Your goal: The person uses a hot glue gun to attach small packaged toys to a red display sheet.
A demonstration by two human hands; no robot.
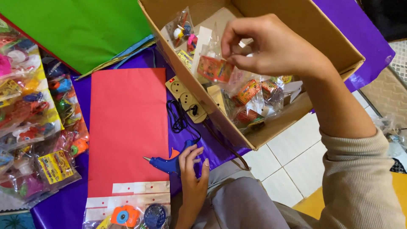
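Note:
My right hand (271, 46) reaches into a brown cardboard box (330, 34) and pinches the top of a clear plastic toy packet (214, 68) with an orange-red card inside, lifting it above several similar packets (250, 97) in the box. My left hand (193, 169) rests low at the centre, fingers curled on the handle of a blue glue gun (165, 163) whose nozzle points left over a red paper sheet (127, 123). Two toy packets, one with an orange toy camera (125, 215), are stuck along the bottom edge of the red sheet.
A cream power strip (186, 97) with a black cord lies between the red sheet and the box. A heap of bagged toys (34, 123) fills the left side. Green paper (80, 29) and purple sheet (63, 203) cover the floor; white tiles (292, 157) show by my knee.

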